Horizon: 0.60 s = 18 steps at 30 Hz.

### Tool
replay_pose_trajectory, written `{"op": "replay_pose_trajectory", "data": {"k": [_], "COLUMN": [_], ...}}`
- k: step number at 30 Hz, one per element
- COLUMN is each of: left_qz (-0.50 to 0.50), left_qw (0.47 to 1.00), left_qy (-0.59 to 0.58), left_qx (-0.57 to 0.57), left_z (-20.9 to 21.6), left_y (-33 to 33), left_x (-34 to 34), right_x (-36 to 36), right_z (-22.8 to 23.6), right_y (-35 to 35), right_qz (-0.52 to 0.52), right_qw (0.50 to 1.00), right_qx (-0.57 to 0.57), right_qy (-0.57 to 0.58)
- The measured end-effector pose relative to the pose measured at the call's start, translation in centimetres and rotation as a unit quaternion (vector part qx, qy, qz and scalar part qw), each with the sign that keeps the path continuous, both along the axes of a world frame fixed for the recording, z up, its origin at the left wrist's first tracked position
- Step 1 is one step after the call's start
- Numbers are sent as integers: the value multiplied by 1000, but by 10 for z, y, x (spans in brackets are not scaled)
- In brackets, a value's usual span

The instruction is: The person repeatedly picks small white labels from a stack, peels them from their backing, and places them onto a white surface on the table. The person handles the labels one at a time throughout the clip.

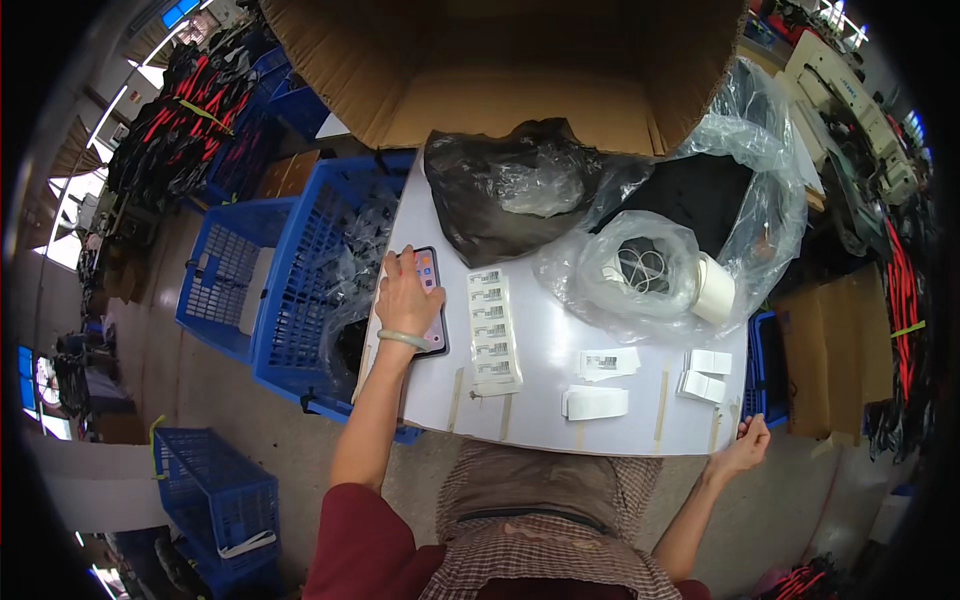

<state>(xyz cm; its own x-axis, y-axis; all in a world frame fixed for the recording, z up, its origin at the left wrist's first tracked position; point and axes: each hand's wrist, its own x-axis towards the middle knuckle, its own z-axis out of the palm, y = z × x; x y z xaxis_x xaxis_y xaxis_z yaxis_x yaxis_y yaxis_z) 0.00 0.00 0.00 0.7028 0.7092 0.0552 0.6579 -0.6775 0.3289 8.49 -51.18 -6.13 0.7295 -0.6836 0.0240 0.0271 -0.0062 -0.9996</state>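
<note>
My left hand (403,302) lies over the left side of a smartphone (427,270) on the white tabletop (545,345). Its fingers are stretched out and the thumb reaches onto the lit screen. A bangle circles that wrist. Beside the phone is a strip of printed barcode labels (491,330). My right hand (742,450) is closed at the table's front right corner, fingers curled; what they hold, if anything, is hidden. Nearest to it are small stacks of white tags (703,387). Further left are a stack of printed labels (608,363) and a stack of blank ones (596,402).
A large open cardboard box (520,95) stands at the back. Before it lie a dark plastic bag (480,205) and a clear bag (570,280) around white cord and a white roll (714,288). Blue crates (285,300) flank the table's left; a brown carton (835,350) stands right.
</note>
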Motion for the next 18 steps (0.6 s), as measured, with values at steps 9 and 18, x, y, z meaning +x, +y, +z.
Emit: {"op": "replay_pose_trajectory", "data": {"k": [9,18], "left_qz": [8,21], "left_qw": [998,996], "left_qy": [-19,-67], "left_qx": [57,61], "left_z": [-14,-19], "left_y": [-10,22], "left_x": [8,29], "right_x": [-6,4], "right_z": [-5,-5], "right_y": [1,3], "right_qz": [-6,-19], "right_qw": [1000,999], "right_qx": [-4,7], "right_qy": [-9,-25]}}
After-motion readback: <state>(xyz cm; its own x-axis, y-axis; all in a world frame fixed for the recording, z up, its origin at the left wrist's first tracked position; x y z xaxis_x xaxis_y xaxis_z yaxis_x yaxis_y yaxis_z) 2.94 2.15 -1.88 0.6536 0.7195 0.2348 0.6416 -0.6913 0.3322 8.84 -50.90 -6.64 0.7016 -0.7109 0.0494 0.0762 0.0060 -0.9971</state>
